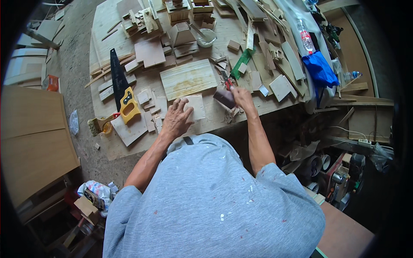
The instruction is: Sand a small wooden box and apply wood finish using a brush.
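Note:
My left hand [177, 118] rests with spread fingers on the left part of a small, pale, square wooden board [195, 106] at the table's near edge. My right hand [243, 99] is closed at the edge of a dark brown piece [224, 98] that looks like sandpaper; part of the grip is hidden. Just beyond those fingers lies a red-handled tool [226, 80], its kind unclear. Past the small board is a larger rectangular wooden panel [188, 79] with yellowish stains.
A handsaw [121, 92] with a yellow handle and a paintbrush [101, 123] lie on the left. Wood scraps [275, 56] crowd the right side of the worktable [206, 122]. Farther back stand a white tub [207, 38] and small wooden boxes [177, 15]. A blue bag [320, 69] hangs at right.

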A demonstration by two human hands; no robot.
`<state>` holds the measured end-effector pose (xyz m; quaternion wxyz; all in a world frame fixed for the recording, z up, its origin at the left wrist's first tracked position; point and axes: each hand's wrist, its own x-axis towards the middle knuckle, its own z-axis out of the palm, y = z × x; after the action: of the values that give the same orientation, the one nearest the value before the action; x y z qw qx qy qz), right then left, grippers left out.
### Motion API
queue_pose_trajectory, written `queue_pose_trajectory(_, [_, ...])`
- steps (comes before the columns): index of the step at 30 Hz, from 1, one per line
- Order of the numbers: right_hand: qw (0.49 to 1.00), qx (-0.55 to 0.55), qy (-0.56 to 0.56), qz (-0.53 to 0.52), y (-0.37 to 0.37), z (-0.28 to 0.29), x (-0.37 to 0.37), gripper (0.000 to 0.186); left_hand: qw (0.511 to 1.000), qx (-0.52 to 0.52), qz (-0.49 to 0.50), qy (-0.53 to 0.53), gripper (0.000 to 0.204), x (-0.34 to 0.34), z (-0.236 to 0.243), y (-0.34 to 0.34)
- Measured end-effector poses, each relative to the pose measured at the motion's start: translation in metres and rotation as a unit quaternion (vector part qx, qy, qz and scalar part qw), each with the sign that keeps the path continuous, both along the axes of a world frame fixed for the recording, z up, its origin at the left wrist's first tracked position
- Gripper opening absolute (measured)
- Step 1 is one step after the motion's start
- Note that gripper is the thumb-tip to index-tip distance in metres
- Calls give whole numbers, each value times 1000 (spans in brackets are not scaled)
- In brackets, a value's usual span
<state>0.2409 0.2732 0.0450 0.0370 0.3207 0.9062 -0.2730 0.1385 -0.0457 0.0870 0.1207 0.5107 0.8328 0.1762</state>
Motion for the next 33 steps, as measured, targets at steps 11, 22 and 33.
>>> queue_pose_trajectory(11, [996, 60, -59, -4, 16, -2, -53, 54, 996, 15, 91, -4, 80, 11, -11, 17])
queue_pose_trajectory(22, [854, -189, 457, -162, 42, 11, -7, 19, 950, -224, 159, -149, 71, -9, 44, 36])
queue_pose_trajectory(33, [857, -414, 245, -182, -107, 65, 79, 29, 976, -197, -13, 89, 69, 31, 26, 82])
